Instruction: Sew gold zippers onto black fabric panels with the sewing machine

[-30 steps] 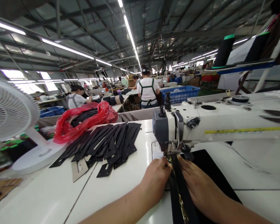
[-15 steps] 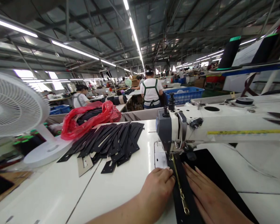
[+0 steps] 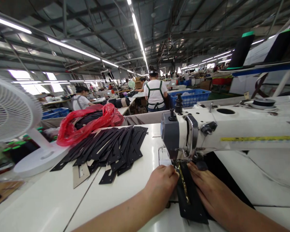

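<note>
A black strip [image 3: 192, 211] with a gold metal zipper [image 3: 184, 185] along its middle lies under the presser foot of a white and grey sewing machine [image 3: 170, 137]. My left hand [image 3: 159, 185] has its fingers curled closed on the strip's left edge, close to the needle area. On the right side, my right hand [image 3: 211, 188] rests flat along the strip, fingers stretched toward the foot. A larger black fabric piece [image 3: 232, 180] spreads beneath the right hand and runs behind the machine head. The needle itself cannot be made out.
Several black strips with cut slots [image 3: 113, 149] are piled on the white table [image 3: 120, 206] at left. Behind them lies a red plastic bag [image 3: 111, 116]. A white fan [image 3: 41, 158] stands far left. Thread cones [image 3: 241, 51] sit at upper right; co-workers sit ahead.
The strip with the zipper has moved forward under the machine, and its near end now shows. Both hands have shifted forward with it. The view has shifted slightly.
</note>
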Available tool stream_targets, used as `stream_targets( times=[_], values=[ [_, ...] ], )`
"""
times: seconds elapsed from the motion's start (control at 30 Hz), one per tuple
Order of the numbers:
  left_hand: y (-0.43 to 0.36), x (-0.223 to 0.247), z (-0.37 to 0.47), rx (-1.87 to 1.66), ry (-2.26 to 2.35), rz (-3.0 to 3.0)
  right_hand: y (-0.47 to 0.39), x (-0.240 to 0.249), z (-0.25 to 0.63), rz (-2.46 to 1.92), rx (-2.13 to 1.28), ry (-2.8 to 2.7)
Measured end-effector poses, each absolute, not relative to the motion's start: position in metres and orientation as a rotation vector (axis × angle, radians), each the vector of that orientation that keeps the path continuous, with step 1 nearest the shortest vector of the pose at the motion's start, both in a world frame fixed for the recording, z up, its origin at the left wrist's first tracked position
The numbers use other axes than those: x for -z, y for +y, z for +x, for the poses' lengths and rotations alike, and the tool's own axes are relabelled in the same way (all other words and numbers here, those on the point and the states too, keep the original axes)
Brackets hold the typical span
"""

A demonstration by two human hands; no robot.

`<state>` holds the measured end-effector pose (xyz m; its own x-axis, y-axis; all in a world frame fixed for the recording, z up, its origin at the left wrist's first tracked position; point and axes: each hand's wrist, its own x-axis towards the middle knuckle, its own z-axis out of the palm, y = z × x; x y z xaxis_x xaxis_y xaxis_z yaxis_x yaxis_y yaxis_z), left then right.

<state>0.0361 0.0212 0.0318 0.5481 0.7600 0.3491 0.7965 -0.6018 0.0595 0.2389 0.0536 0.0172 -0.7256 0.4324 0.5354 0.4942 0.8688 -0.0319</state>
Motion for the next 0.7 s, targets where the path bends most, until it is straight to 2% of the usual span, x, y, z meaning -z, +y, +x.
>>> stream_targets(
  times=[0.27, 0.7],
  values=[
    [0.029, -0.023, 0.031, 0.574, -1.349, -2.674, 0.072, -0.026, 0.232, -0.749, -0.105, -2.502],
    [0.029, -0.021, 0.03, 0.591, -1.434, -2.655, 0.061, -0.038, 0.225, -0.881, -0.296, -2.504]
  ],
)
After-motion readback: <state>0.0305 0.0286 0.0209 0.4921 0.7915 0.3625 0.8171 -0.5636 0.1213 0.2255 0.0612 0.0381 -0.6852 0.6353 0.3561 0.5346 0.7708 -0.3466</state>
